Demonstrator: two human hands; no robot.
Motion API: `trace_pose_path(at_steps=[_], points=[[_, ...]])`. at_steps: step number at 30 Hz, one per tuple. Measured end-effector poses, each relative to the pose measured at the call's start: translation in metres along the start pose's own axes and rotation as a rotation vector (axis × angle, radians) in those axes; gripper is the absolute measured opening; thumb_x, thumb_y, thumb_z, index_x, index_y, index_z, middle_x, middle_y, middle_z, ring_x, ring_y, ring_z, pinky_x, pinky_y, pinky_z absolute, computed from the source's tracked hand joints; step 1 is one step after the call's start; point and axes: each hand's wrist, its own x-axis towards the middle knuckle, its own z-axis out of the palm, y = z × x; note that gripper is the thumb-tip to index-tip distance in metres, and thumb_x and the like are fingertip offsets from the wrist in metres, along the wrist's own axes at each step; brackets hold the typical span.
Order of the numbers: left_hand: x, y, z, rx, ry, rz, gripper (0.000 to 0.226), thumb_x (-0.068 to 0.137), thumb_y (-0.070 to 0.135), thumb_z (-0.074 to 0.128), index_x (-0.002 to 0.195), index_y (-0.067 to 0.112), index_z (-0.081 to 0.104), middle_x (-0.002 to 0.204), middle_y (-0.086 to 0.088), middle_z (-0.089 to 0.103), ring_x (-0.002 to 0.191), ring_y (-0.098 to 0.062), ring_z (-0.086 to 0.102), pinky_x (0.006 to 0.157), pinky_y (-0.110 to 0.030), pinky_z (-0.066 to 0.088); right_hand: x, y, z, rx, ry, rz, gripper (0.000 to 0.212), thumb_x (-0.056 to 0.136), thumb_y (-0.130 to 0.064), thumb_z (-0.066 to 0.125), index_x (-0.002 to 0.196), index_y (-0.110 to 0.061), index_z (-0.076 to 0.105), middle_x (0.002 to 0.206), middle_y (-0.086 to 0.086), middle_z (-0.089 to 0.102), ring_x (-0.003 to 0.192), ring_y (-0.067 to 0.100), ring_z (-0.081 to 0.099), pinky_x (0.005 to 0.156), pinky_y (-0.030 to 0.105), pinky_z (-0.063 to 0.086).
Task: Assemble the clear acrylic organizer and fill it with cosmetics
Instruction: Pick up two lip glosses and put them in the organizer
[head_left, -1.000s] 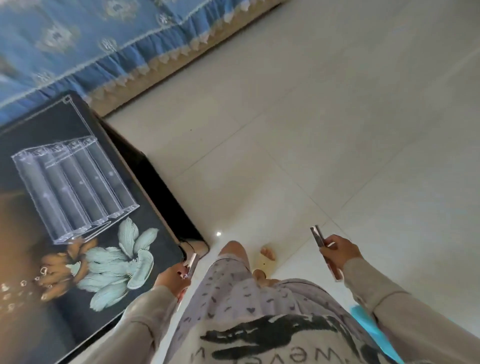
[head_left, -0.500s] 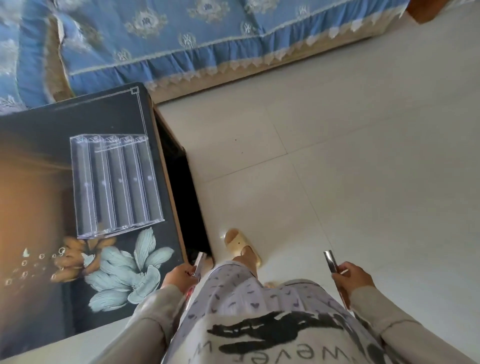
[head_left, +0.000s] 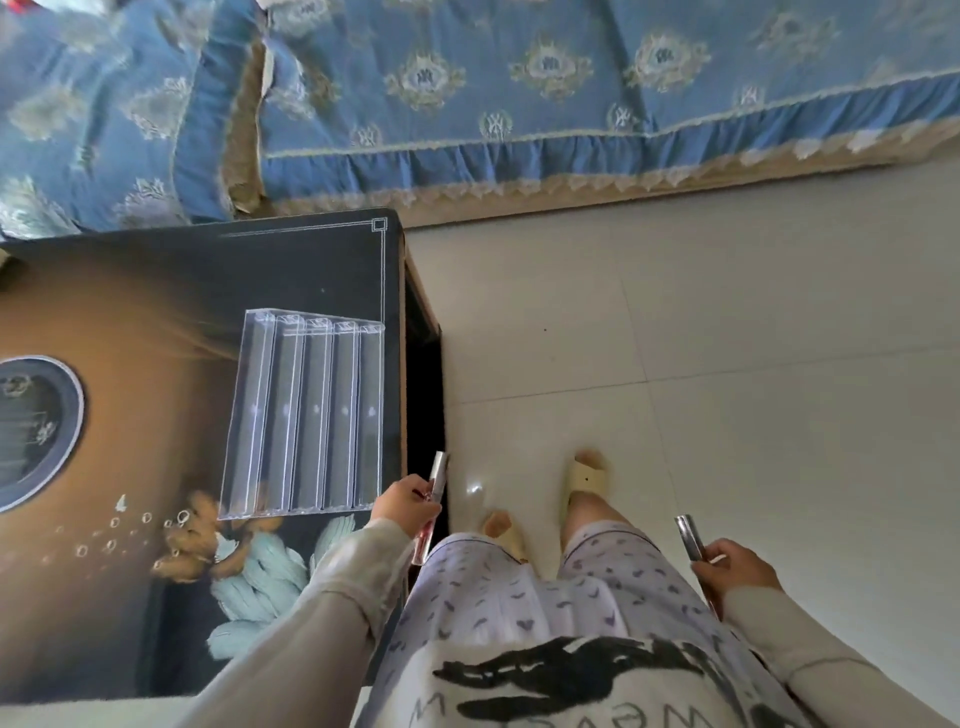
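The clear acrylic organizer (head_left: 304, 413), with several long narrow compartments, lies flat near the right edge of the dark painted table (head_left: 156, 322). Its compartments look empty. My left hand (head_left: 405, 506) is at the table's right edge, just below the organizer's lower right corner, gripping a slim lip gloss tube with a silver cap (head_left: 434, 493). My right hand (head_left: 737, 569) hangs out to the right over the floor and grips a second slim tube with a silver cap (head_left: 690, 538).
A bed with a blue patterned cover (head_left: 519, 88) runs along the top, close behind the table. Pale floor tiles (head_left: 727, 364) spread to the right. My legs and beige slippers (head_left: 584, 480) stand beside the table's right edge.
The view has swung toward the table and bed, so the organizer sits closer to centre. Both hands still hold their tubes; the left one has come nearer the organizer.
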Motion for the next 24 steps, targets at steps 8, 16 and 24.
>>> trace_pose_path(at_steps=[8,16,24], points=[[0.005,0.001,0.002,-0.154,0.064,-0.260,0.029,0.084,0.015,0.058,0.113,0.008,0.060,0.113,-0.014,0.067,0.097,-0.023,0.061,0.081,-0.025,0.044,0.076,-0.105,-0.050,-0.260,-0.118,-0.198,0.010,0.085,-0.013,0.058,0.076,-0.009,0.056,0.084,0.010,0.059,0.078,0.024,0.049,0.060,0.027,0.031],[-0.017,0.030,0.042,-0.408,0.106,-0.560,0.023,0.085,0.015,0.056,0.108,0.010,0.060,0.111,-0.014,0.066,0.101,-0.028,0.061,0.085,-0.027,0.046,0.149,-0.228,-0.100,-0.563,-0.179,-0.454,0.008,0.081,-0.011,0.062,0.086,-0.005,0.062,0.098,0.015,0.069,0.081,0.022,0.055,0.051,0.019,0.033],[-0.028,0.071,0.092,-0.826,0.170,-0.740,0.017,0.086,0.014,0.057,0.072,0.016,0.049,0.106,-0.025,0.067,0.105,-0.037,0.061,0.081,-0.033,0.047,0.182,-0.316,-0.106,-0.697,-0.221,-0.653,0.010,0.082,-0.006,0.064,0.077,-0.007,0.055,0.074,0.013,0.055,0.075,0.019,0.049,0.054,0.024,0.031]])
